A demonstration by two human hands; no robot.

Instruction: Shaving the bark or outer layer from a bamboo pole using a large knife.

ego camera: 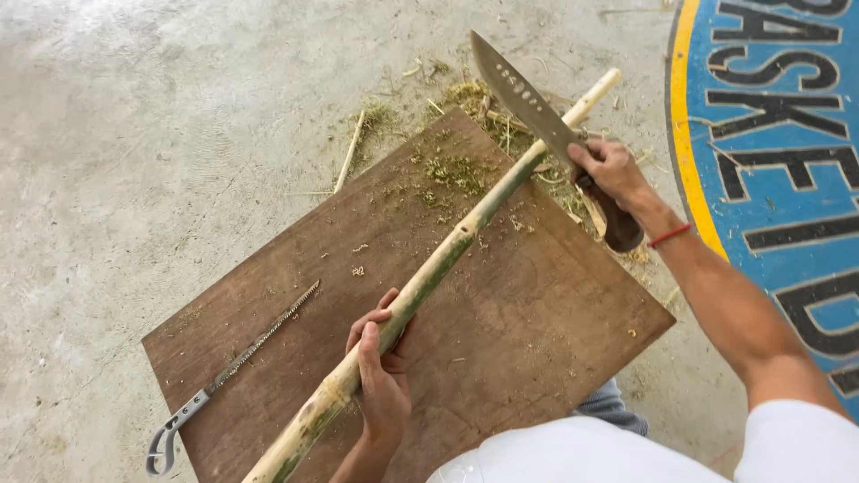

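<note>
Our left hand [383,376] is wrapped round the bamboo pole [429,277], lying diagonally across the wooden board [501,358]; right hand [613,170] fist-tight on machete [528,103] handle. Pole prob. stiff, light, smooth—we grip btw nodes.

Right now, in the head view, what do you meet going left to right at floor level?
Small saw → left hand gripping the bamboo pole → right hand holding the big knife → painted blue floor marking.
</note>
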